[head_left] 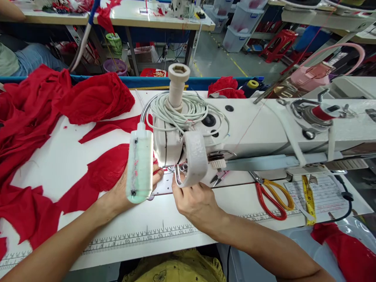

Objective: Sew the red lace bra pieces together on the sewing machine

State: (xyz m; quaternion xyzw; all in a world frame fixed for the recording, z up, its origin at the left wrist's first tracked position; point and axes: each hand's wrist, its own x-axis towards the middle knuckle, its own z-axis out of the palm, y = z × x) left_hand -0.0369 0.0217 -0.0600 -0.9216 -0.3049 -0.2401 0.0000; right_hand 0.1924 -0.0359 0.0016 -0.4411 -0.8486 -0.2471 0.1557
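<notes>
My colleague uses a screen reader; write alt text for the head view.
A person's left hand, partly hidden behind a lamp, and right hand are close together at a white sewing machine. Red fabric lies to the left, scissors and a yellow measuring tape to the right.

Grey floor [249,62], marked with yellow line [228,55]. Long white table [129,11] across back, dark legs; green basket [114,43] and purple basket [115,67] underneath. Translucent bins [237,39] stacked beyond, left of red stool [279,45].

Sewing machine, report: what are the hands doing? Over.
Left hand beside red cloth; right hand near machine head; grips unclear. Lamp partly hides left hand. Scissors clear of both hands.
</notes>
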